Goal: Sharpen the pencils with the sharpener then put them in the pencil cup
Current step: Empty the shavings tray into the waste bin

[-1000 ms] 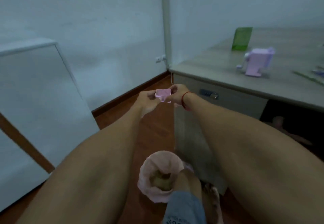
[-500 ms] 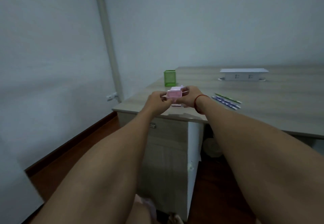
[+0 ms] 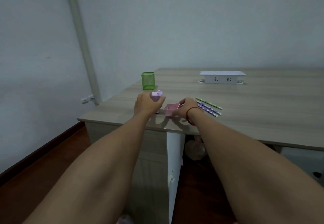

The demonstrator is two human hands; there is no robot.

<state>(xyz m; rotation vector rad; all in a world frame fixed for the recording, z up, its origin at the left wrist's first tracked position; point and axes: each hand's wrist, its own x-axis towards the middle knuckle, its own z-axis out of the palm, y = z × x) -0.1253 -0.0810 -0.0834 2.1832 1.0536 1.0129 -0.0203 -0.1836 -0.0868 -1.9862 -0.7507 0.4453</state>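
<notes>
The lilac crank sharpener (image 3: 156, 96) stands near the desk's front left corner, and my left hand (image 3: 147, 104) grips its body. Just to its right, my right hand (image 3: 186, 108) holds the sharpener's small pink shavings drawer (image 3: 171, 109), open side up, low over the desk. Three pencils (image 3: 208, 106), one green and two purple, lie side by side on the desk to the right of my right wrist. The green mesh pencil cup (image 3: 148, 80) stands upright behind the sharpener, near the desk's left edge; nothing shows above its rim.
A white socket box (image 3: 222, 77) sits at the back middle of the wooden desk (image 3: 263, 111). Below the desk edge are a drawer unit (image 3: 154, 167) and a pink-lined bin (image 3: 195, 149). A wall with a pipe lies to the left.
My view swung up from the bin on the floor to the desk. Both hands carried the pink drawer back over the desk; my left hand left it and took hold of the sharpener.
</notes>
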